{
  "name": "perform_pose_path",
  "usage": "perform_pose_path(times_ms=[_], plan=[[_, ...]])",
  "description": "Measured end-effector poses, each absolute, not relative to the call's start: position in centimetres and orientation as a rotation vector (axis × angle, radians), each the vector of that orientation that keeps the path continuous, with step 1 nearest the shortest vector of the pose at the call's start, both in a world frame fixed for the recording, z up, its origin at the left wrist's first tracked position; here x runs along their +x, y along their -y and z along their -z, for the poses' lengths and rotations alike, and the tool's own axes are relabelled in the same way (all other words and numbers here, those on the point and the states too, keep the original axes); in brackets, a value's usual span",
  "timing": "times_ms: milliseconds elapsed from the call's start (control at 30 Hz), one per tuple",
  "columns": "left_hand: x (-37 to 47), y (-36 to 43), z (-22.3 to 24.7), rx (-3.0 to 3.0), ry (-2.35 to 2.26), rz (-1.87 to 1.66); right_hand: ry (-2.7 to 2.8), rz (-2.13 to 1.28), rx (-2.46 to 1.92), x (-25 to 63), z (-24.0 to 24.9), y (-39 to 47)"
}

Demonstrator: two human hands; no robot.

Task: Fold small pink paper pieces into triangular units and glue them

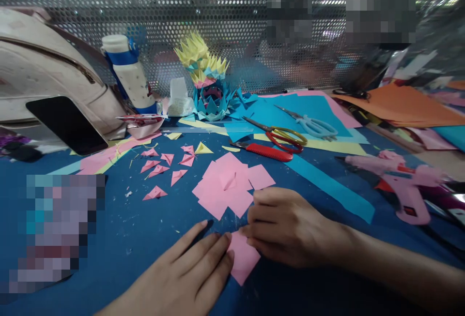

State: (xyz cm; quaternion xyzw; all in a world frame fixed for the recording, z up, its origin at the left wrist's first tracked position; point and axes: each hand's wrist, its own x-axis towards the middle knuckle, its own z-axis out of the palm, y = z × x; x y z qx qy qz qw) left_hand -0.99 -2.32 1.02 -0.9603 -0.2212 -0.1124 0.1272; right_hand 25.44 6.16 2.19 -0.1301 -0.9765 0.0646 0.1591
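Pink paper piece (pixel 245 260), 1 corner pointing nearward, diagonal running away

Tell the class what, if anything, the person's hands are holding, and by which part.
The left hand touches the near pink paper square at its left side, the right hand at its upper right; whether either pinches it cannot be told.

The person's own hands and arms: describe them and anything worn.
The left hand and right hand are bare and slender-fingered, with no gloves or rings visible. The right forearm shows no sleeve, watch or bracelet.
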Motion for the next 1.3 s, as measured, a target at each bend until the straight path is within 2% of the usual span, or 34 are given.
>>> perform_pose_path(times_ms=[100, 200, 300, 467, 567, 633, 800, 933, 1000, 1067, 1100, 1300], plan=[[-1.0, 2.4, -1.0, -2.816, 0.657, 0.318, 2.706, -0.234, -0.481, 24.9, -1.3, -5.9], [-1.1, 2.5, -0.6, -2.820, 0.670, 0.343, 2.643, -0.460, -0.589, 24.4, -0.5, -5.6], [-0.9, 2.8, 0.5, -2.789, 0.748, 0.446, 2.600, -0.651, -0.711, 24.1, -0.3, -5.3], [-0.7, 3.2, 2.1, -2.729, 0.842, 0.608, 2.545, -0.753, -0.856, 23.7, -0.8, -4.9], [-0.9, 3.0, 1.4, -2.735, 0.795, 0.600, 2.526, -0.746, -0.862, 23.6, -0.8, -4.7], [-1.1, 2.7, 0.5, -2.814, 0.737, 0.424, 2.522, -0.712, -0.842, 23.6, -0.7, -4.6], [-1.3, 2.4, -0.8, -2.804, 0.743, 0.489, 2.513, -0.609, -0.715, 23.7, -0.1, -4.4], [-1.2, 2.6, -0.1, -2.815, 0.754, 0.408, 2.518, -0.529, -0.665, 23.8, 0.1, -4.3], [-1.0, 2.7, 0.6, -2.810, 0.772, 0.425, 2.529, -0.486, -0.659, 23.8, 0.2, -4.3], [-0.7, 2.9, 1.3, -2.720, 0.841, 0.660, 2.540, -0.441, -0.655, 23.8, 0.1, -4.3], [-0.7, 2.9, 1.5, -2.722, 0.858, 0.655, 2.544, -0.423, -0.654, 23.8, 0.1, -4.3], [-1.2, 2.5, -0.3, -2.824, 0.713, 0.407, 2.595, -0.449, -0.575, 24.3, -0.1, -4.9]])
